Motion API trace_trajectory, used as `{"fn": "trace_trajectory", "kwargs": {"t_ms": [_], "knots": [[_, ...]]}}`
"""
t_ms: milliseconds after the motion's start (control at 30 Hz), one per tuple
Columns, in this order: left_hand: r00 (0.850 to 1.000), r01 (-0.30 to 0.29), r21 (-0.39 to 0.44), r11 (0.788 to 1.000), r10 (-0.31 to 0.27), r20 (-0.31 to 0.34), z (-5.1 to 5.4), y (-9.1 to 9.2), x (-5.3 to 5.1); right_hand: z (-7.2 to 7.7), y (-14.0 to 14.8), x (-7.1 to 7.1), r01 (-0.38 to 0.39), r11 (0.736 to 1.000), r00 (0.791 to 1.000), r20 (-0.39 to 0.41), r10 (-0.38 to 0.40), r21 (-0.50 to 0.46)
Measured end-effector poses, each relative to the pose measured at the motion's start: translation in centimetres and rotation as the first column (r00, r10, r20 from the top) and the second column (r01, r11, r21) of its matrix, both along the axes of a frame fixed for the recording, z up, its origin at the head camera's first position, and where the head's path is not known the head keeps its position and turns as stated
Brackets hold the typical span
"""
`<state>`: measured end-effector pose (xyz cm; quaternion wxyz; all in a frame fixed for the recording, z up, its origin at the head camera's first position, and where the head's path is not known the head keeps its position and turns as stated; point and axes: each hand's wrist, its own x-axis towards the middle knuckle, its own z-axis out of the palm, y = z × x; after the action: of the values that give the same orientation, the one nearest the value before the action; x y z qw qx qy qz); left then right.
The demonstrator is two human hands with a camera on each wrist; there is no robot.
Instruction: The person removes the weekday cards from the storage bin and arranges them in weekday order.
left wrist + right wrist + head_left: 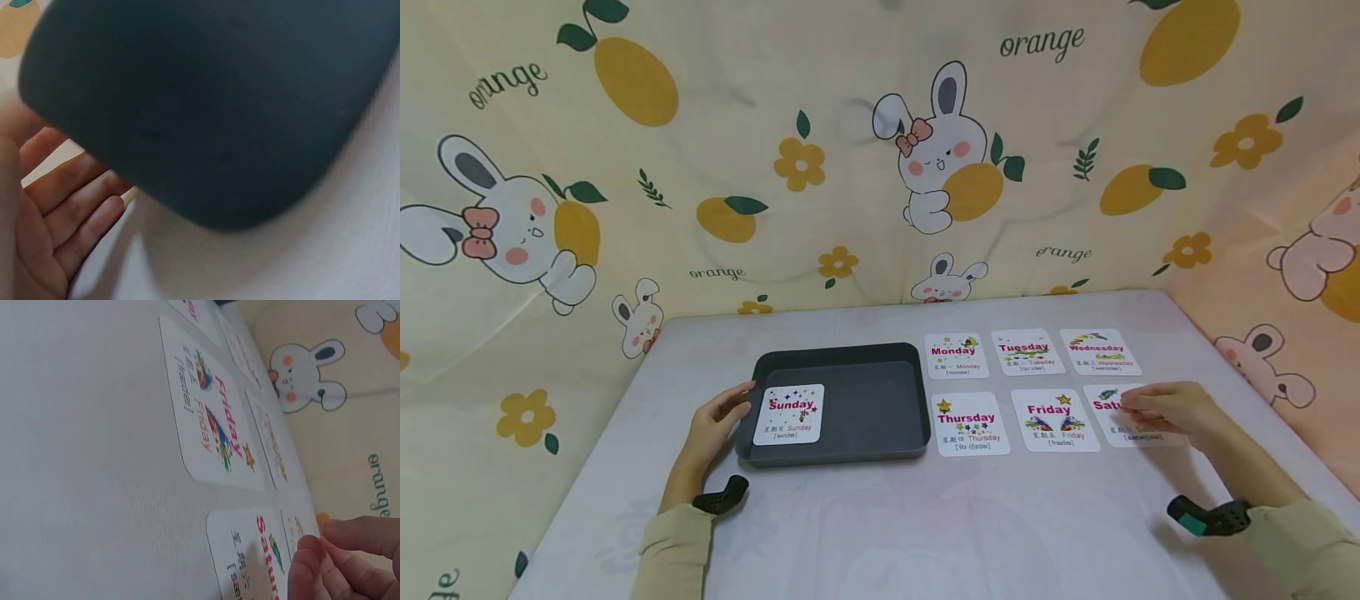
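Observation:
My left hand [709,429] is at the left side of a dark grey tray [868,400], its fingertips against the outer rim. In the left wrist view the tray [206,112] fills much of the frame and hides some fingertips, while the other fingers [75,212] lie loosely bent. A Sunday card [790,421] lies in the tray's left part. At the right, my right hand [1176,410] hovers over the Saturday card [1108,407] and partly covers it. In the right wrist view its fingertips [307,550] are near the thumb tip, with no card visible between them.
Right of the tray, cards lie in two rows: Monday [957,360], Tuesday [1028,357], Wednesday [1099,357] behind; Thursday [972,429] and Friday [1056,425] in front, beside Saturday. A patterned cloth [850,83] hangs behind the white table [910,533].

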<state>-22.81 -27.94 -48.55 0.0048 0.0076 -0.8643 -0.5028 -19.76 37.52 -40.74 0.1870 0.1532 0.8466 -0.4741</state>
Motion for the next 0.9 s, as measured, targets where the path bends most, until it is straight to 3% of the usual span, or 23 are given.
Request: {"fn": "trace_trajectory", "kwargs": {"t_ms": [500, 900], "knots": [[1.0, -0.013, -0.016, 1.0, 0.013, 0.011, 0.2, 0.1, 0.0, 0.0, -4.9, -0.1, -0.11, 0.993, 0.991, -0.068, 0.113, 0.044], [1.0, -0.006, -0.011, 1.0, 0.006, 0.004, 0.1, 0.1, -0.1, 0.3, -8.9, -0.5, -0.159, 0.987, 0.982, -0.108, 0.155, -0.031]]}}
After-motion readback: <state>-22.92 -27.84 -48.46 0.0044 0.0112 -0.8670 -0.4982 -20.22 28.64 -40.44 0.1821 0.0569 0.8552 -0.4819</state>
